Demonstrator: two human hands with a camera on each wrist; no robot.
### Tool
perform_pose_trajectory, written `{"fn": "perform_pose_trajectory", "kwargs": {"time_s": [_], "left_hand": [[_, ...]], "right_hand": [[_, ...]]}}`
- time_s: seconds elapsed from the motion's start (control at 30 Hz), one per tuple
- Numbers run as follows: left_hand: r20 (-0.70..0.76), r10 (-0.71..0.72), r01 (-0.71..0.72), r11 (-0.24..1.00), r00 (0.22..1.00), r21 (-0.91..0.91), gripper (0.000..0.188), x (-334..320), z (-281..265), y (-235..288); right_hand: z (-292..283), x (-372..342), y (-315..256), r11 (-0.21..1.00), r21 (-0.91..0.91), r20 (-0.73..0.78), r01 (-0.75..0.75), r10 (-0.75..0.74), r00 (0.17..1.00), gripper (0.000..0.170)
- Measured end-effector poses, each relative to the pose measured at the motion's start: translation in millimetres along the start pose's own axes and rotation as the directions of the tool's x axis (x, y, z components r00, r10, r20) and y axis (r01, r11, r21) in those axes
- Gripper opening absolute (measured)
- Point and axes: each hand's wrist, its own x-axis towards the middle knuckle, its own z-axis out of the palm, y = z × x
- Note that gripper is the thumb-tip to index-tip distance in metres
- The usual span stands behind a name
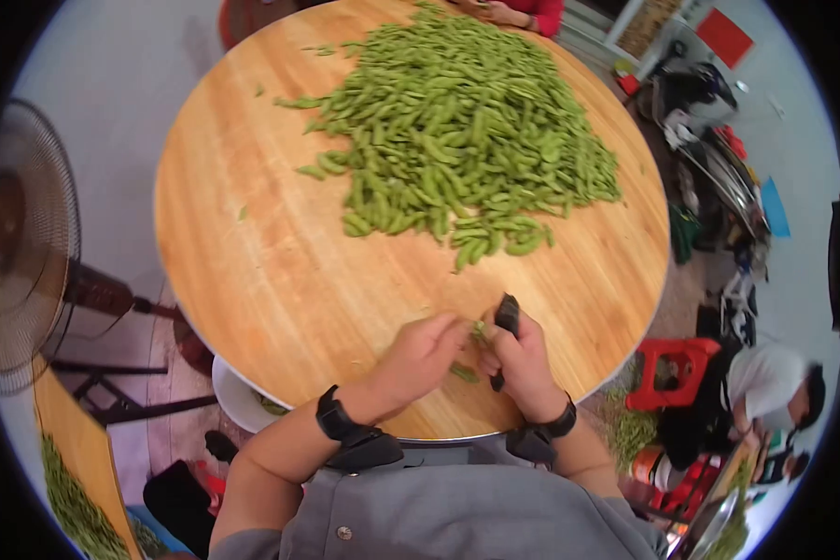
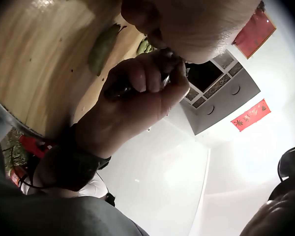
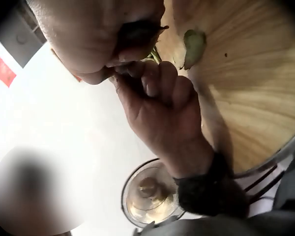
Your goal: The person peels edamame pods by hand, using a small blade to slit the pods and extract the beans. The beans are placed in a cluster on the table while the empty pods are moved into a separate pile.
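Note:
My right hand (image 1: 523, 359) grips a slim black tool (image 1: 507, 315), its fingers curled round it; a small shiny metal part shows at the fingers in the left wrist view. My left hand (image 1: 420, 355) meets it fingertip to fingertip, pinching a green soybean pod (image 1: 479, 329) that the fingers mostly hide. On the tabletop under the hands lies a single green pod (image 2: 103, 49), also beside them in the right wrist view. A big heap of green soybean pods (image 1: 467, 121) covers the far half of the round wooden table (image 1: 271, 271).
A standing fan (image 1: 23, 233) is at the left, near a white tub (image 1: 233, 392) under the table edge. At the right are a red stool (image 1: 672, 373) and a seated person (image 1: 765, 383). Another person's hand (image 1: 509, 13) shows across the table.

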Motion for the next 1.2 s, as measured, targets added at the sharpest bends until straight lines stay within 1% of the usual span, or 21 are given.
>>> {"fn": "perform_pose_trajectory", "kwargs": {"time_s": [0.03,0.07,0.1,0.13,0.17,0.2,0.23,0.3,0.37,0.4,0.47,0.63,0.7,0.73,0.77,0.8,0.87,0.93,1.07,1.13,1.2], "left_hand": [[-0.053,-0.060,0.056,0.995,0.997,-0.079,0.022,1,-1,0],[-0.020,-0.056,0.054,0.995,0.998,-0.086,0.022,1,-4,4],[-0.019,-0.224,0.205,0.919,0.974,-0.338,0.019,0,-10,16],[0.020,-0.387,0.331,0.759,0.922,-0.560,0.016,1,-15,22],[0.034,-0.384,0.336,0.759,0.923,-0.558,0.016,2,-17,21],[0.081,-0.412,0.363,0.674,0.908,-0.643,0.014,2,-20,19],[0.130,-0.436,0.387,0.578,0.891,-0.718,0.012,3,-20,17],[0.158,-0.421,0.381,0.521,0.893,-0.764,0.012,3,-19,15],[0.177,-0.401,0.366,0.465,0.899,-0.806,0.012,3,-18,14],[0.208,-0.402,0.406,0.507,0.892,-0.760,0.013,3,-17,13],[0.235,-0.404,0.439,0.548,0.884,-0.712,0.013,2,-16,14],[0.219,-0.394,0.442,0.666,0.892,-0.601,0.010,2,-13,15],[0.213,-0.392,0.440,0.695,0.895,-0.569,0.009,2,-11,15],[0.207,-0.386,0.435,0.726,0.899,-0.533,0.009,1,-9,15],[0.207,-0.396,0.443,0.721,0.895,-0.534,0.009,1,-7,16],[0.125,-0.371,0.384,0.793,0.920,-0.472,0.009,1,-4,17],[0.045,-0.349,0.337,0.855,0.936,-0.395,0.009,-1,1,11],[-0.119,-0.136,0.107,0.969,0.983,-0.223,0.011,1,3,-1],[-0.138,-0.107,0.086,0.985,0.985,-0.149,0.013,1,0,-1],[0.025,-0.193,0.194,0.961,0.981,-0.196,0.017,0,-2,2],[0.023,-0.199,0.200,0.962,0.980,-0.186,0.017,1,-4,3]], "right_hand": [[0,4,1,0.999,-0.035,0.003,0.023,-0.023,1.000,0.010],[-4,7,4,0.996,-0.072,0.015,0.044,-0.043,0.999,0.011],[-18,16,19,0.894,-0.391,0.107,0.219,-0.192,0.975,0.015],[-21,14,15,0.893,-0.393,0.088,0.219,-0.200,0.976,0.015],[-24,13,8,0.774,-0.575,0.114,0.266,-0.246,0.962,0.018],[-27,14,2,0.617,-0.728,0.153,0.299,-0.279,0.948,0.021],[-36,19,-4,0.569,-0.773,0.091,0.281,-0.338,0.937,0.026],[-52,38,-26,0.470,-0.877,-0.105,0.102,-0.394,0.913,0.025],[-71,68,-31,0.596,-0.803,-0.292,0.018,-0.419,0.860,0.024],[-82,80,-29,0.595,-0.804,-0.290,0.021,-0.423,0.858,0.024],[-99,101,-23,0.309,-0.939,-0.112,0.149,-0.689,0.716,0.023],[-101,91,-19,0.312,-0.948,-0.156,0.070,-0.643,0.750,0.022],[-94,69,-17,0.538,-0.841,-0.275,0.054,-0.512,0.814,0.020],[-84,54,-17,0.539,-0.841,-0.277,0.047,-0.504,0.818,0.020],[-68,37,-19,0.701,-0.710,-0.218,0.070,-0.313,0.924,0.018],[-55,24,-20,0.836,-0.547,-0.110,0.044,-0.124,0.986,0.016],[-33,8,-23,0.844,-0.536,-0.060,0.029,-0.072,0.996,0.014],[-25,1,-23,0.851,-0.525,-0.006,0.025,-0.033,0.999,0.013],[-17,-1,-16,0.866,-0.491,0.127,0.095,-0.037,0.991,0.013],[-14,5,-16,0.908,-0.405,0.157,0.107,-0.046,0.986,0.014],[-11,8,-20,0.907,-0.415,0.127,0.072,-0.021,0.992,0.014]]}}
